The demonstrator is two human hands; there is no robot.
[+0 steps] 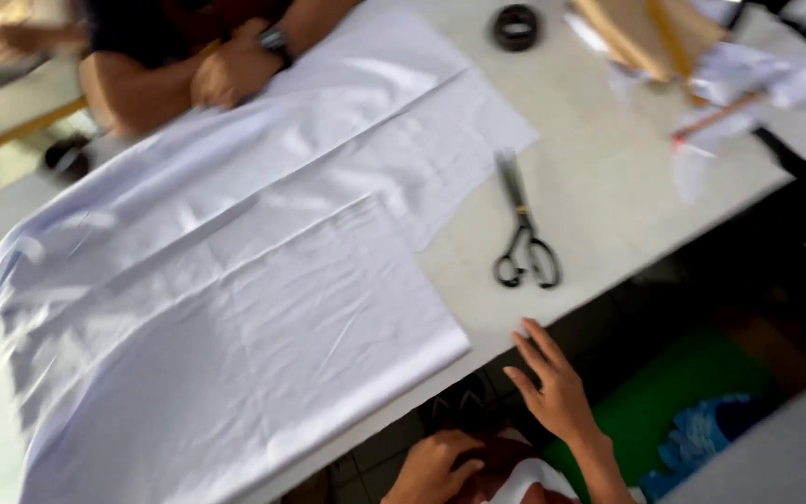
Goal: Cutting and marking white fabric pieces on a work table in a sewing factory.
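My right hand (552,385) hovers with spread fingers just off the near edge of the table, holding nothing. Black-handled scissors (522,233) lie closed on the table a little beyond it. My left hand (433,469) is low at the bottom edge, fingers bent over something dark and reddish; what it grips is unclear. A large sheet of white fabric (235,280), folded in layers, covers the left part of the pale table (608,177). Another person's hand (233,73), with a wristwatch, rests on the fabric's far edge.
A black ring-shaped roll (516,26) sits at the far side. Brown paper, a yellow stick and white scraps (701,56) are piled at the far right. Below the table edge are a green surface (692,383) and something blue (701,434).
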